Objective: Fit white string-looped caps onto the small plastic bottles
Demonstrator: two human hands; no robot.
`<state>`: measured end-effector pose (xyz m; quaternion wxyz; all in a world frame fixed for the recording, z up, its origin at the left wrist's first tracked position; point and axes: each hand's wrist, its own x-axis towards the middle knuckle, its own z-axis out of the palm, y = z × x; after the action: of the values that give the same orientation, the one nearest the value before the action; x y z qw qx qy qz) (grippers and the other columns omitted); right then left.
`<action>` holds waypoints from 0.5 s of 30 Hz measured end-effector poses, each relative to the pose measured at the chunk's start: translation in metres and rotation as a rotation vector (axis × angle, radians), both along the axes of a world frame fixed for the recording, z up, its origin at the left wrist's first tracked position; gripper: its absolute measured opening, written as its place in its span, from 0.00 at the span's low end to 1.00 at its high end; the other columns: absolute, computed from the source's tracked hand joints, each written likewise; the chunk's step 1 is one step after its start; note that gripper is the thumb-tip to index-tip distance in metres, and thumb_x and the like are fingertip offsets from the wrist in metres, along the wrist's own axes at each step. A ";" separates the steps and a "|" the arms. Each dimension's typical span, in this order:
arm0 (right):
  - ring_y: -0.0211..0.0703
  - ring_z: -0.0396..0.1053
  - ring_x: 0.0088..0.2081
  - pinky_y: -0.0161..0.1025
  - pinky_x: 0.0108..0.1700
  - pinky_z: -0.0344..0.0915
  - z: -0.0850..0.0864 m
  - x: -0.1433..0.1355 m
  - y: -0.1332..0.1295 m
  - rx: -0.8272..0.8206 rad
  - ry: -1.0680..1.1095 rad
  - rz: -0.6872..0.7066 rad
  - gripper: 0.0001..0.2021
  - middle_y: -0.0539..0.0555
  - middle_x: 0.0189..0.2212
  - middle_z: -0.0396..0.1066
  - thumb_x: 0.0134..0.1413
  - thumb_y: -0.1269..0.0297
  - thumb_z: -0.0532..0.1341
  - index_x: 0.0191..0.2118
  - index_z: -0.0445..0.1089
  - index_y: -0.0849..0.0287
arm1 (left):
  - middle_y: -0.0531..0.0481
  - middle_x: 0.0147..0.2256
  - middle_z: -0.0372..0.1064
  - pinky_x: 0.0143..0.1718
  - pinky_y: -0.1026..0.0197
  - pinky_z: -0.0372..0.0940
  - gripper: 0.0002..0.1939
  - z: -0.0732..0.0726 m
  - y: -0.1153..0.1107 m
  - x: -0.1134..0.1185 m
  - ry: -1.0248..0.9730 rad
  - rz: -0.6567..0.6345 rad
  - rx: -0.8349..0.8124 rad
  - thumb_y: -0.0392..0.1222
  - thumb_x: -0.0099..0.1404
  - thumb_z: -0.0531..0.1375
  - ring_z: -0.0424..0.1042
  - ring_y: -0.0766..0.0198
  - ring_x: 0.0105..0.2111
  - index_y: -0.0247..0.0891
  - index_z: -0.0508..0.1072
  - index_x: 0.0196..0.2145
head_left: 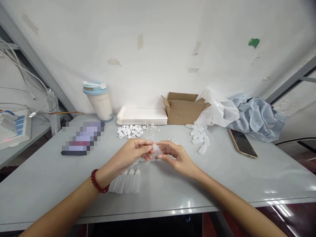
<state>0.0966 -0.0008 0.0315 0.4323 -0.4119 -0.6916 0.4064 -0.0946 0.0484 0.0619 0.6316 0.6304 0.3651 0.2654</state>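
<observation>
Both hands meet above the middle of the table around a small translucent plastic bottle [157,150], which is tilted. My right hand [179,158] is closed on its body with thumb and fingers. At the bottle's neck, the fingertips of my left hand [138,149] are pinched together; any small part between them is hidden. Several similar bottles [129,182] with thin white cords at their tops lie in a row below my left hand. Beyond the hands are a pile of small white caps [129,131] and some white cord loops [151,128]. More loose bottles [198,135] lie to the right.
Along the wall stand a cup with a blue lid [98,100], a stack of white sheets or trays [143,116], an open cardboard box [185,110], a plastic bag [217,108] and a blue cloth [256,115]. A phone [243,143] lies right; a pixelated object [82,138] lies left.
</observation>
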 end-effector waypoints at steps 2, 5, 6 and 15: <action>0.40 0.73 0.37 0.42 0.43 0.68 0.001 0.000 0.000 -0.054 0.025 0.012 0.16 0.54 0.37 0.72 0.55 0.65 0.59 0.49 0.63 0.57 | 0.50 0.27 0.71 0.30 0.62 0.67 0.10 0.001 -0.001 0.001 0.035 0.027 0.065 0.43 0.59 0.59 0.70 0.65 0.26 0.34 0.75 0.33; 0.41 0.73 0.38 0.42 0.43 0.68 0.001 0.001 0.000 -0.101 0.033 0.027 0.16 0.54 0.39 0.72 0.56 0.65 0.59 0.50 0.62 0.56 | 0.51 0.26 0.72 0.30 0.63 0.67 0.10 0.002 -0.004 0.003 0.099 0.057 0.185 0.43 0.59 0.58 0.71 0.65 0.25 0.35 0.75 0.34; 0.41 0.73 0.38 0.42 0.42 0.68 0.001 0.001 0.000 -0.108 0.025 0.025 0.16 0.54 0.39 0.72 0.56 0.64 0.59 0.50 0.62 0.56 | 0.51 0.26 0.72 0.29 0.63 0.67 0.10 0.002 -0.005 0.004 0.117 0.068 0.221 0.43 0.59 0.58 0.71 0.64 0.25 0.36 0.75 0.33; 0.40 0.73 0.36 0.41 0.41 0.68 0.000 -0.002 0.002 -0.275 0.276 0.143 0.16 0.54 0.38 0.73 0.54 0.60 0.61 0.47 0.62 0.56 | 0.48 0.30 0.73 0.31 0.64 0.65 0.07 -0.001 -0.014 0.004 0.234 0.118 0.804 0.38 0.63 0.56 0.70 0.64 0.29 0.36 0.74 0.33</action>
<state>0.0949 0.0015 0.0313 0.4328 -0.3573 -0.5910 0.5794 -0.0910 0.0348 0.0613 0.2734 0.8305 0.3373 0.3490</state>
